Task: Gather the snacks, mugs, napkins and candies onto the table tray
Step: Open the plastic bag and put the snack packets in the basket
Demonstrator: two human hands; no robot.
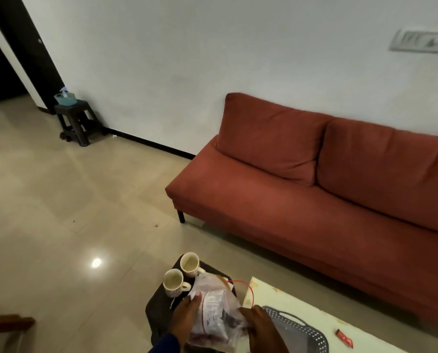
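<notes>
Both hands held a clear plastic snack bag (216, 312) between them: the left hand (184, 319) had fingers curled on its left side, the right hand (261, 327) gripped its right edge. The bag hung over the dark stool (156, 309), just left of the grey tray (299, 329). Two mugs (173, 282) stood on the stool beyond the bag, with bare floor left of it.

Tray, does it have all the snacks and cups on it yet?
Not yet. The grey tray on the white table looks empty. Both hands hold a clear snack bag. Two mugs wait on the dark stool; a red candy lies beside the tray.
</notes>
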